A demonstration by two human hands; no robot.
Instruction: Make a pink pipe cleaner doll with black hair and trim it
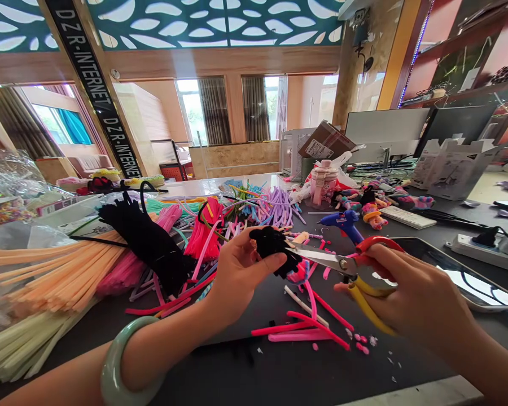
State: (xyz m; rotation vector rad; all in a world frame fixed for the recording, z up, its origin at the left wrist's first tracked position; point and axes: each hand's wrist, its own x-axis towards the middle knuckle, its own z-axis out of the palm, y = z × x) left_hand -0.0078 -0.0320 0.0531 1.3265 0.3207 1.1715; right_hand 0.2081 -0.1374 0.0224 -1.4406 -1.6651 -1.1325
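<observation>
Near the middle of the view, my left hand pinches a fuzzy black piece between thumb and fingers. Part of a blue and pink fuzzy piece shows just under it. My right hand is closed on the red and yellow handles of a pair of scissors. The blades point left, and their tips meet the right side of the black piece. A jade-coloured bangle circles my left wrist.
Bundles of black, peach and pink fuzzy stems lie left and behind. A blue glue gun, pink bottle, keyboard and tablet sit to the right. Pink offcuts lie in front.
</observation>
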